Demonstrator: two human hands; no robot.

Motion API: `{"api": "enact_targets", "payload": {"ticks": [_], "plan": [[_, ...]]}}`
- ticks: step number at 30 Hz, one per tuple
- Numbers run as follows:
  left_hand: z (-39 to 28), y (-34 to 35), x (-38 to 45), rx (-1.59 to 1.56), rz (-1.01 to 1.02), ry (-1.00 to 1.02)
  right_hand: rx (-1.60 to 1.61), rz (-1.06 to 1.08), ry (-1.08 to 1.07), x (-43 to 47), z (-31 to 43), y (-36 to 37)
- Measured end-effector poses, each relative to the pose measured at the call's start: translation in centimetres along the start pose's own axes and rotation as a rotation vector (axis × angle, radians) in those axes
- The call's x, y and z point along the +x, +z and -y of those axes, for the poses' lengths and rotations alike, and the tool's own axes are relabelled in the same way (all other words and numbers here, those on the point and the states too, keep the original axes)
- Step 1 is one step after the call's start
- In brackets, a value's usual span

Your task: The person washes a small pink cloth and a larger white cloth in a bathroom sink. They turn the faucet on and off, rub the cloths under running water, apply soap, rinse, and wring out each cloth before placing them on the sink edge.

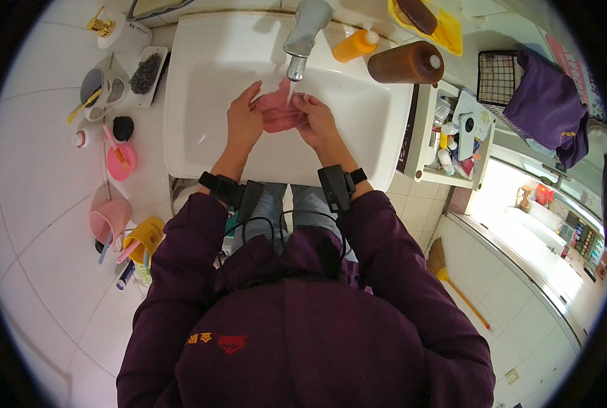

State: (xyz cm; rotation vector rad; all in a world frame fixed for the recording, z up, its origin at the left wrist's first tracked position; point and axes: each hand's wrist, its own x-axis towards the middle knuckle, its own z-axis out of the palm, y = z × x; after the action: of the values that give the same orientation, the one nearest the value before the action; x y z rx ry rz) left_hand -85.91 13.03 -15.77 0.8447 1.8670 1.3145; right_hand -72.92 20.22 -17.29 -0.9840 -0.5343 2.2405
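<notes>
Water runs from a chrome faucet [303, 38] onto a wet pink cloth [281, 115] above the white sink basin [196, 148]. My left hand [246, 118] grips the cloth by its left side, and my right hand [319, 120] pinches its right side, so that it is spread between them under the stream. A small orange pump bottle [353, 46] and a brown bottle [405, 62] lie or stand at the basin's back right rim; which of the two I cannot tell.
To the left are a scrubber on a white dish [149, 76], a white mug [110, 92], a pink bowl [121, 162] and pink and yellow cups [144, 239]. On the right are an open drawer [418, 148] of small items and a wire basket [497, 76] with purple cloth.
</notes>
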Motion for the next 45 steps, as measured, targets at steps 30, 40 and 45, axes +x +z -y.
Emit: {"api": "enact_targets", "payload": {"ticks": [30,40,45], "plan": [[-1.8,4.0,-0.8,-0.967,0.155,-0.427,-0.632,-0.309,-0.312,3.9,-3.0,2.6],[-1.2,3.0,1.8,-0.999,0.14,-0.529,-1.199,-0.05,-0.546,0.5,-3.9,4.4],[-1.5,4.6,-0.2,-1.114,0.133,-0.529,-0.909,-0.334,-0.236,3.6,-2.8,2.2]]}}
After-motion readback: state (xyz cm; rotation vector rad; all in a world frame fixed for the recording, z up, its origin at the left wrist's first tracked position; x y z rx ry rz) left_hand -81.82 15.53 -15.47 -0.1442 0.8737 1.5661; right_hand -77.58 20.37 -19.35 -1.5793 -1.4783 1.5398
